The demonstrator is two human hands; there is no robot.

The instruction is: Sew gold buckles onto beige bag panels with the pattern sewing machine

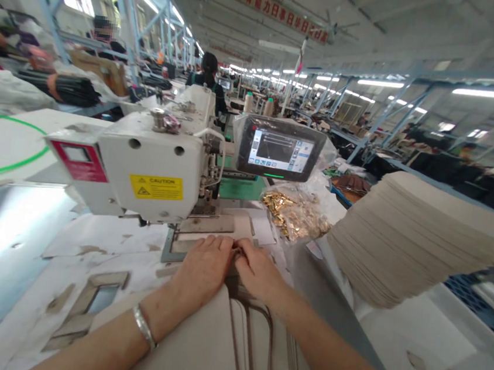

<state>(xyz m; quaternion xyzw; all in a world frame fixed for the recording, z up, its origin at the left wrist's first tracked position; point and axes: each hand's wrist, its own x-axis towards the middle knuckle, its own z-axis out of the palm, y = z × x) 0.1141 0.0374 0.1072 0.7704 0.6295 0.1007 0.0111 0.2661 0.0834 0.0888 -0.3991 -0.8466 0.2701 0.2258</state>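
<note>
Your left hand and right hand lie half-curled on a long beige stitched panel, fingertips meeting at the grey metal sewing clamp frame's near edge; you cannot tell whether they grip. A fanned stack of beige panels stands near your right hand.

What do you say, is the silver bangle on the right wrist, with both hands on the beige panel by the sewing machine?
No: the head view shows the silver bangle on the left wrist. The left hand and right hand are on the beige panel by the sewing machine.
</note>
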